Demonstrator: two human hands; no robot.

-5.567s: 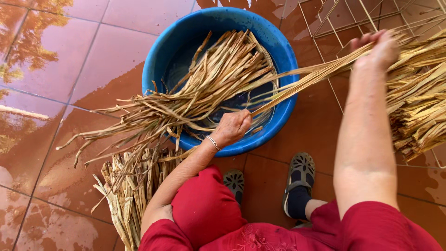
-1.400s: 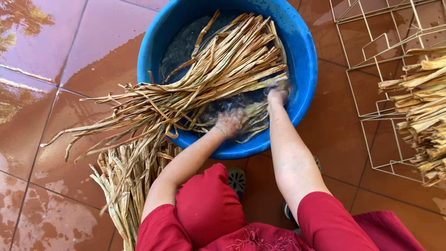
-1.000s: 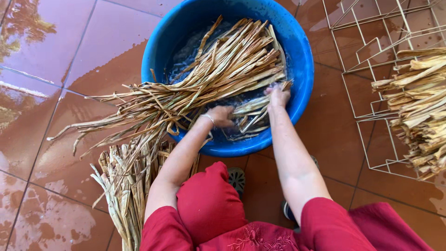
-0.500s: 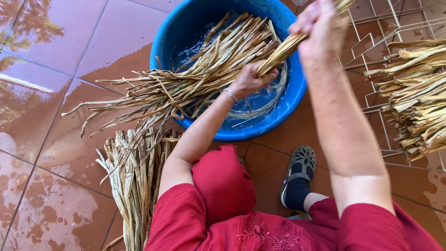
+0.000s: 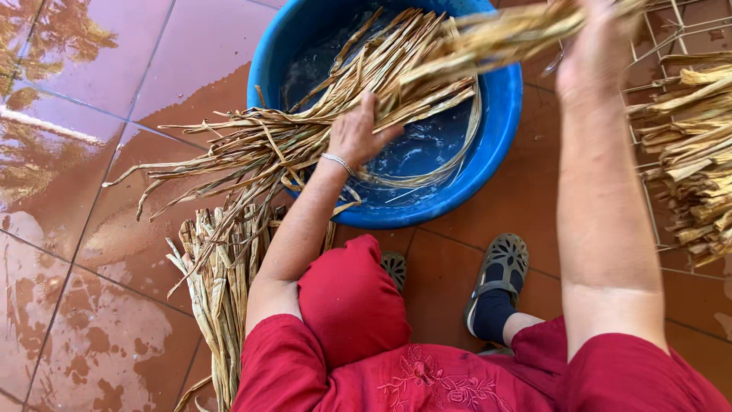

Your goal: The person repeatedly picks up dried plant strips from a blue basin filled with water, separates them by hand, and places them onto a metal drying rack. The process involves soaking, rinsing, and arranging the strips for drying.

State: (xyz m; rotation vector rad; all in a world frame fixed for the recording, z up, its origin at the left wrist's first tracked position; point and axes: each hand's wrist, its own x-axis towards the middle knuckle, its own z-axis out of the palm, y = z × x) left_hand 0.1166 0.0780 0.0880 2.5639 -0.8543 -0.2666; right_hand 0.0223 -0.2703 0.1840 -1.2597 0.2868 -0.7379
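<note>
Here the left hand [image 5: 357, 137] lies flat, fingers spread, on the wet dry leaves [image 5: 305, 141] that hang over the left rim of the blue tub [image 5: 499, 114]; it presses on them and closes around nothing. The right hand [image 5: 598, 49] is raised near the top edge of the picture and is closed around a bundle of leaves [image 5: 496, 34], which crosses above the tub, tilted up to the right. The tub stands on the wet tile floor [image 5: 84, 229] and has water inside. At its right side, just beside the rim, is a wire rack [image 5: 671, 30] with stacked leaves [image 5: 698, 152] on it, so there is little room on this side. On the left the floor is open, only a second heap of leaves [image 5: 221, 282] lies near the knee. A sandal [image 5: 499, 271] stands just below the tub.

Compared with half a second ago, the left hand no longer holds the bundle's lower end, it is now on the leaves in the tub. The right hand has stayed high with the bundle.
</note>
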